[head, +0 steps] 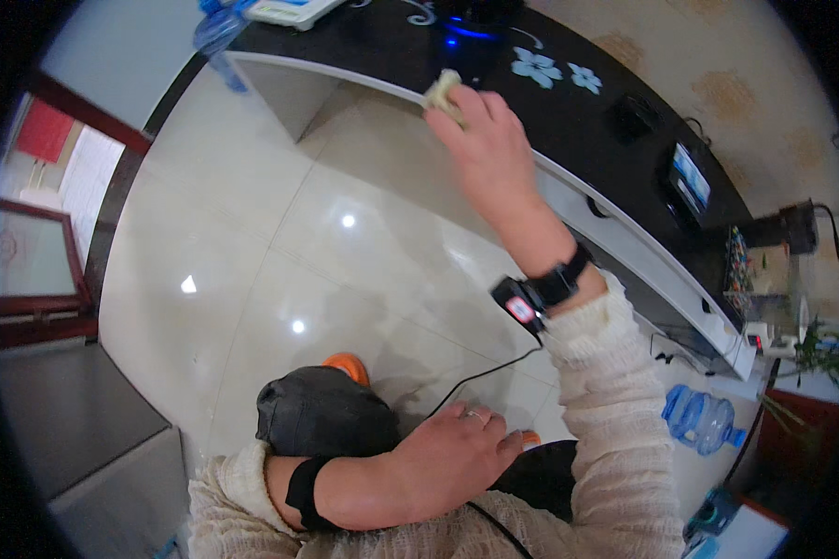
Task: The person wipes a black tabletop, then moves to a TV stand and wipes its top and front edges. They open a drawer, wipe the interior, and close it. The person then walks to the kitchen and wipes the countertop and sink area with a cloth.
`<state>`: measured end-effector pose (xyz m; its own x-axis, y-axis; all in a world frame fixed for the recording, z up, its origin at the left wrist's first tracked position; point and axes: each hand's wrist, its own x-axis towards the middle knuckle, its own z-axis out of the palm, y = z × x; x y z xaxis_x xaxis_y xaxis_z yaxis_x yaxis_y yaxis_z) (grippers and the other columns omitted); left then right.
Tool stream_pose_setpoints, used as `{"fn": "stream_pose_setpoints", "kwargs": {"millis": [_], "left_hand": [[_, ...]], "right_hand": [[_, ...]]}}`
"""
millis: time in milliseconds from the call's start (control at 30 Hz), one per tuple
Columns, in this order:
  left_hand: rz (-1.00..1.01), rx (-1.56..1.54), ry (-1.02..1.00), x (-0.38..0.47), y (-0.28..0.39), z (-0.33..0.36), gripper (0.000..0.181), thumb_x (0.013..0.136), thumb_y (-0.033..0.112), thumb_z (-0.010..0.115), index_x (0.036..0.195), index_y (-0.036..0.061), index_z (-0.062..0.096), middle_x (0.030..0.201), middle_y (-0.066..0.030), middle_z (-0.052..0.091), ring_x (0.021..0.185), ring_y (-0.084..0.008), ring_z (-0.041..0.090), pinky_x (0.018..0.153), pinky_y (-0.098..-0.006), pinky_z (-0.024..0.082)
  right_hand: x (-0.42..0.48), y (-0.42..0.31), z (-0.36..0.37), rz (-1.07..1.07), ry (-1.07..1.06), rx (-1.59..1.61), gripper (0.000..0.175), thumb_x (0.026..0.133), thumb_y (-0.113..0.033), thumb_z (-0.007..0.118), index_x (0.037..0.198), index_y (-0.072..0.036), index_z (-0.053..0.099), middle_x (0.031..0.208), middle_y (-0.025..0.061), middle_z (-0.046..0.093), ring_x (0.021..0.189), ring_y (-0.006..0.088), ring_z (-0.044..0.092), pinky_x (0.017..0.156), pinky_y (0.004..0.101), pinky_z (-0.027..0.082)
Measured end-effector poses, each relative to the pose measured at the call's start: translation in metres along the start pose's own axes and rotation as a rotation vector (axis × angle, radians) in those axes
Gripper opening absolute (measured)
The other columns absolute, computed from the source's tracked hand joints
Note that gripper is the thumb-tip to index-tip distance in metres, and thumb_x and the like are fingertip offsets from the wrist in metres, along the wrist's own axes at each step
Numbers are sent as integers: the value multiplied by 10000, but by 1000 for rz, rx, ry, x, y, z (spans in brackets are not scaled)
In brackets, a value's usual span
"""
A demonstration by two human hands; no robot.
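Observation:
My right hand (486, 140) is stretched forward and pinches a crumpled pale yellowish cloth (445, 94). The cloth is at the front edge of a black glossy cabinet top (566, 115), over its white rim. A device on a black strap (524, 307) sits on my right wrist. My left hand (454, 451) is bent across my lap, palm down, with a ring on one finger. A thin black cable (479, 377) runs from the wrist device towards my left hand and passes out of sight beneath it. Whether those fingers hold the cable is hidden.
On the cabinet top are a dark device with blue lights (454, 35), a lit-screen device (691, 178) and a small black box (633, 115). Large blue water bottles (703, 419) (220, 31) stand at right and upper left. A grey furniture piece (77, 412) is at left.

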<state>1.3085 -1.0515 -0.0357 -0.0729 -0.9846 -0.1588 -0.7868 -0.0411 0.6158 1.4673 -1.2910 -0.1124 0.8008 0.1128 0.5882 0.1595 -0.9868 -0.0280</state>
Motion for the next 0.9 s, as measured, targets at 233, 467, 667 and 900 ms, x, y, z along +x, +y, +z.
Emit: {"fn": "stream_pose_setpoints", "kwargs": {"millis": [233, 467, 667, 900], "left_hand": [[19, 76, -137, 9, -2, -26, 518, 940, 322, 672, 1421, 143, 595, 1325, -155, 622, 1208, -365, 636, 994, -493, 535], [-1, 125, -131, 25, 14, -23, 483, 908, 253, 708, 1371, 150, 618, 1376, -111, 623, 1167, -323, 631, 965, -450, 509], [-126, 139, -288, 39, 28, -29, 491, 941, 284, 685, 1401, 140, 592, 1392, -109, 619, 1242, -333, 599, 1041, -457, 492], [18, 154, -259, 52, 10, -10, 476, 948, 276, 677, 1391, 120, 603, 1341, -153, 648, 1206, -361, 619, 1000, -464, 512]], "right_hand": [[-169, 95, -131, 107, -85, -249, 273, 795, -100, 693, 1065, -136, 668, 1269, 91, 604, 1127, 330, 599, 910, 429, 544], [-328, 155, -233, 482, -51, -559, 286, 753, -51, 700, 1022, -135, 748, 1261, 104, 615, 1125, 341, 602, 924, 422, 545], [-397, 178, -271, 1089, 177, -595, 501, 690, 143, 627, 1089, -125, 769, 1253, 155, 602, 1188, 391, 594, 1009, 437, 512], [-378, 155, -259, 1003, 82, 51, 525, 768, 162, 606, 1197, -122, 711, 1215, 150, 622, 1175, 373, 615, 1031, 389, 490]]}}
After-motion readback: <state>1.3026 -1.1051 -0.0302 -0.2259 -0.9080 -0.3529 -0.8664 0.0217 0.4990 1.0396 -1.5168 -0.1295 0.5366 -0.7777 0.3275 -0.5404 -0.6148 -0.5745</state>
